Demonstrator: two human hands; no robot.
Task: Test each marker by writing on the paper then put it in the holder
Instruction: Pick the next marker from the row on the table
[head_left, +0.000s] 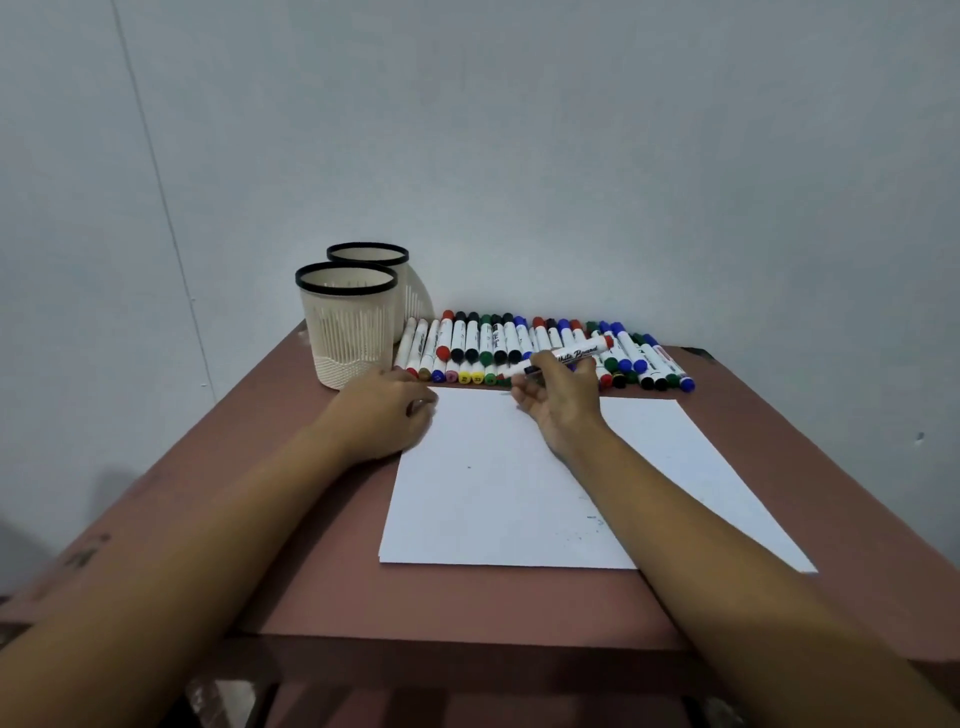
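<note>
A white sheet of paper (498, 483) lies on the reddish-brown table (322, 561). Behind its far edge lies a row of several capped markers (488, 343) in red, black, green and blue. My right hand (558, 400) holds a white whiteboard marker (574, 356) with a red end, tilted above the paper's far edge. My left hand (384, 410) rests on the table at the paper's far left corner, fingers curled loosely, holding nothing I can see. Two cream holders with black rims stand at the back left, the nearer holder (347, 332) in front of the farther holder (382, 260).
A plain grey wall (571, 156) rises right behind the table. The table's front edge (457, 639) is close to me, and its left and right edges fall away beside my forearms.
</note>
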